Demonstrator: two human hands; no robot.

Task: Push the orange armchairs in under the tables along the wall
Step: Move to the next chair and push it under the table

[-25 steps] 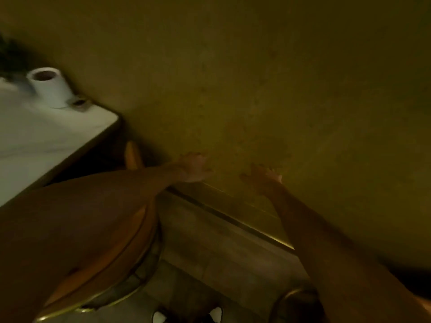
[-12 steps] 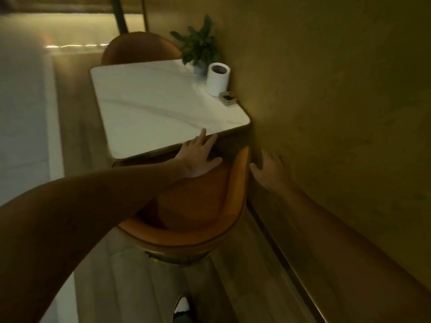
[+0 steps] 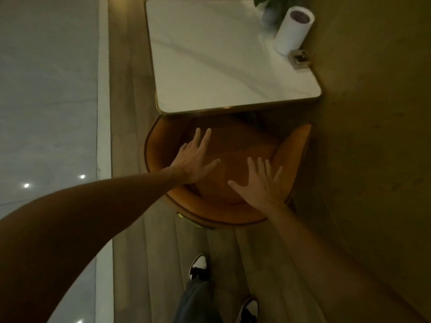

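An orange armchair point(image 3: 235, 141) with a curved back stands in front of me, its seat partly tucked beneath a white marble table point(image 3: 217, 64) with a gold rim. The table stands against the wall on the right. My left hand point(image 3: 194, 157) hovers open over the left side of the seat, fingers spread. Over the chair's back edge on the right, my right hand point(image 3: 258, 183) is open too, fingers apart. Neither hand grips anything. The chair's right arm point(image 3: 293, 148) lies close to the wall.
A white paper roll point(image 3: 292, 30), a small square holder point(image 3: 299, 58) and a plant point(image 3: 268, 4) stand at the table's far right corner. The olive wall point(image 3: 373, 136) runs along the right. Grey polished floor point(image 3: 46, 89) lies to the left. My shoes point(image 3: 198, 266) stand behind the chair.
The view swung from the wall to the table and chair. Both hands moved from near the wall and table edge to above the chair's seat and back.
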